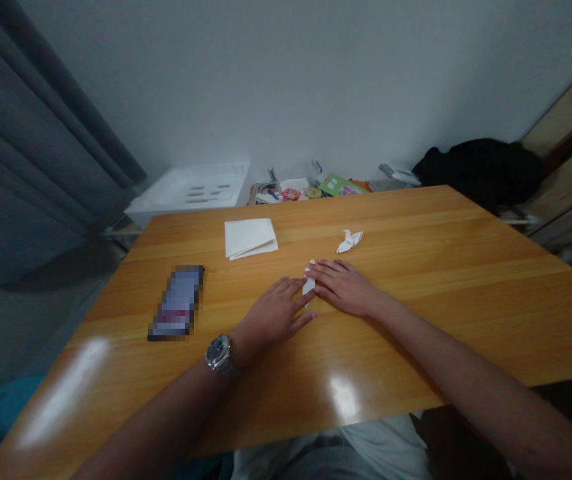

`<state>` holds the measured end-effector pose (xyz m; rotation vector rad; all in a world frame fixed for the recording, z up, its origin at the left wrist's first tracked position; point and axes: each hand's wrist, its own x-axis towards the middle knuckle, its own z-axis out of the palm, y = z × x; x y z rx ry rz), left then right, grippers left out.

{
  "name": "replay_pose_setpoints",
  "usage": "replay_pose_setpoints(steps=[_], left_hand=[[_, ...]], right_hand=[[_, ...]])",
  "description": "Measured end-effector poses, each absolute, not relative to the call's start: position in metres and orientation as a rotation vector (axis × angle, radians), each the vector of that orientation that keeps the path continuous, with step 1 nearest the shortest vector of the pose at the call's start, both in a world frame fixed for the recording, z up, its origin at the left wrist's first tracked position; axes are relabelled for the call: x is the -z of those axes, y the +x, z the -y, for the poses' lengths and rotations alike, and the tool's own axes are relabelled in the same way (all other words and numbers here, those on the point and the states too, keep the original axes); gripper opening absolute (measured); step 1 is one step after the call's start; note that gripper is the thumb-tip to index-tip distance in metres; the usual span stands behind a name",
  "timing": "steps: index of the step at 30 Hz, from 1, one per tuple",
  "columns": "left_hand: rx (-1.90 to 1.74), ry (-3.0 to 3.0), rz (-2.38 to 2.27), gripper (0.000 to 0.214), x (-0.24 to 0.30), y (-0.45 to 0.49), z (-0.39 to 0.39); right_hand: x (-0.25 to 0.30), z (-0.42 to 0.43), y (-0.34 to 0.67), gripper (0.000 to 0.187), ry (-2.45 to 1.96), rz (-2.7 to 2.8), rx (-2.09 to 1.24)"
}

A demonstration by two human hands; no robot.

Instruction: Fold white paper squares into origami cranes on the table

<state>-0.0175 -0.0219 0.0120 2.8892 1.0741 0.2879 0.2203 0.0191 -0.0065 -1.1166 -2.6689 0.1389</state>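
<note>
A small folded piece of white paper lies flat on the wooden table between my two hands, partly hidden under the fingertips. My left hand, with a metal watch on its wrist, reaches in from the left; its fingers are spread and its fingertips touch the paper. From the right, my right hand lies palm down with fingers stretched out, the tips resting on the paper's right side. Just beyond it sits a folded white paper bird.
A stack of white paper sheets lies farther back on the table. A phone, its screen blurred, is on the left. Behind the far edge are a white plastic tray, a green booklet and a black cloth-like heap.
</note>
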Motion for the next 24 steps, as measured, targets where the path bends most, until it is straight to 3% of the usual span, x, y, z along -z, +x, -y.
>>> replay_pose_setpoints(steps=[15, 24], left_hand=[[-0.465, 2.743, -1.003, 0.040, -0.007, -0.024, 0.011], [-0.477, 2.727, -0.992, 0.035, -0.009, -0.026, 0.011]], right_hand=[[0.016, -0.029, 0.229, 0.043, -0.986, 2.624, -0.214], [0.012, -0.031, 0.226, 0.026, -0.764, 2.427, -0.329]])
